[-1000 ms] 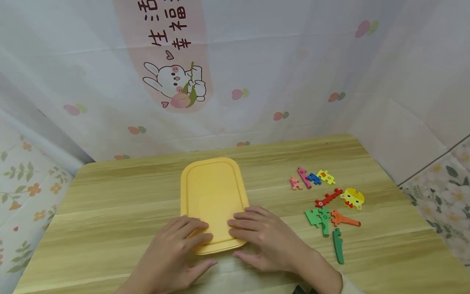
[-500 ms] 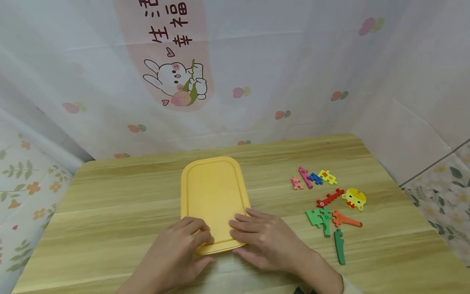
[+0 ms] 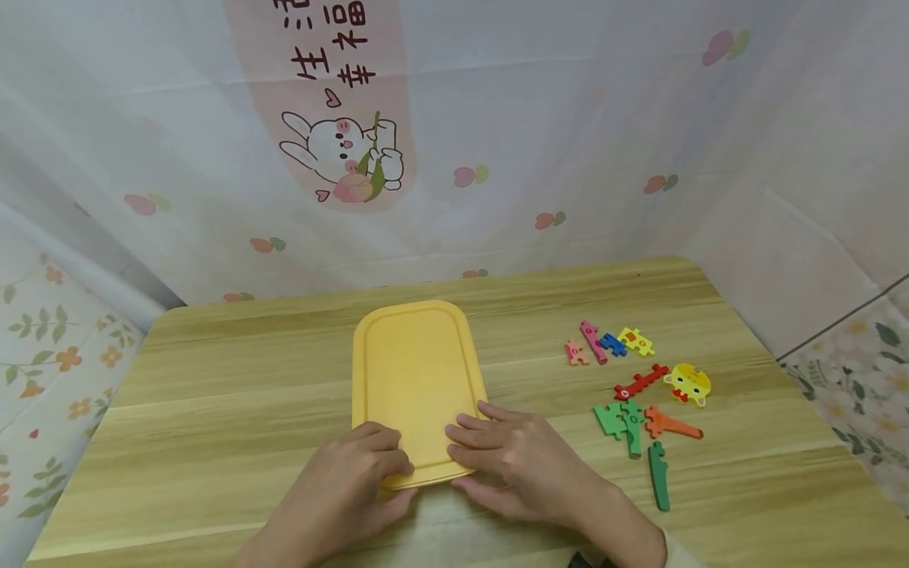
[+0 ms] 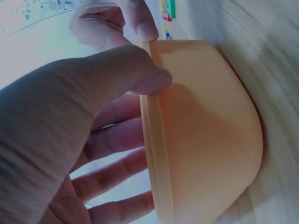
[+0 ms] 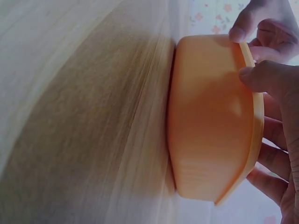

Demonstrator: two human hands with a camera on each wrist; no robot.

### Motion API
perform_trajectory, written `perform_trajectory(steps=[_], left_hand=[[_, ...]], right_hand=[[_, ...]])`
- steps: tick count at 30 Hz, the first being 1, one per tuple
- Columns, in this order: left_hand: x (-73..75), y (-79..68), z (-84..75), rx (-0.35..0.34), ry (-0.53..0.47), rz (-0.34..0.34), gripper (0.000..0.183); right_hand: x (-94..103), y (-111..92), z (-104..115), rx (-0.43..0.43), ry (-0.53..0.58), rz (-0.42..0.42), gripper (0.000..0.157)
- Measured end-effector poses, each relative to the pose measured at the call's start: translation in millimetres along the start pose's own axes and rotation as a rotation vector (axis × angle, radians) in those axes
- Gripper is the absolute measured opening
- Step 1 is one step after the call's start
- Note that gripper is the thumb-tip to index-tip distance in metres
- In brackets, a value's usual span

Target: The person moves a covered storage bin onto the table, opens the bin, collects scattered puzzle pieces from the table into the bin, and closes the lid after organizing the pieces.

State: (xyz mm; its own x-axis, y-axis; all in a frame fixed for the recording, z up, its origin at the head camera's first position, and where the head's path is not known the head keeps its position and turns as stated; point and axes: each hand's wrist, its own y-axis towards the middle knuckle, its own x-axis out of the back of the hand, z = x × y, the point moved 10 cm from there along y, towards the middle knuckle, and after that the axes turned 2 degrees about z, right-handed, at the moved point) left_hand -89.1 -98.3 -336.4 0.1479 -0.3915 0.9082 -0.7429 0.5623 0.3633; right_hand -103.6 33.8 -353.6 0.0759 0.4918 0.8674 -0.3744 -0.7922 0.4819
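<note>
A yellow plastic box (image 5: 210,116) stands upright on the table, with its flat, round-cornered lid (image 3: 419,371) on top. At the near left corner my left hand (image 3: 348,485) grips the lid's edge, fingers over the top and thumb under the rim. My right hand (image 3: 521,465) holds the near right edge the same way, its fingers spread across the lid. Both wrist views show the thumbs against the rim from the side. The lid covers whatever is inside the box.
To the right lie several colourful puzzle pieces, among them a red strip (image 3: 641,382), a yellow animal head (image 3: 689,384), an orange piece (image 3: 673,424) and a dark green piece (image 3: 659,477). A printed curtain (image 3: 533,134) hangs behind the wooden table (image 3: 234,410).
My left fingers have drawn in and curled more at the lid's near left corner, the thumb moving up to the rim. The right hand keeps its place. The puzzle pieces have stayed put.
</note>
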Motion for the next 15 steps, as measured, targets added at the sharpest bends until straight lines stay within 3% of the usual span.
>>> perform_trajectory(steps=[5,15], left_hand=[[-1.0,1.5,0.9,-0.009,-0.015,0.008,0.021],[-0.6,-0.4,2.5,-0.008,-0.046,0.024,0.018]], right_hand=[[-0.7,0.5,0.0,-0.024,0.004,0.031,0.029],[2.4,1.3,9.1,0.042,-0.049,0.038,0.026]])
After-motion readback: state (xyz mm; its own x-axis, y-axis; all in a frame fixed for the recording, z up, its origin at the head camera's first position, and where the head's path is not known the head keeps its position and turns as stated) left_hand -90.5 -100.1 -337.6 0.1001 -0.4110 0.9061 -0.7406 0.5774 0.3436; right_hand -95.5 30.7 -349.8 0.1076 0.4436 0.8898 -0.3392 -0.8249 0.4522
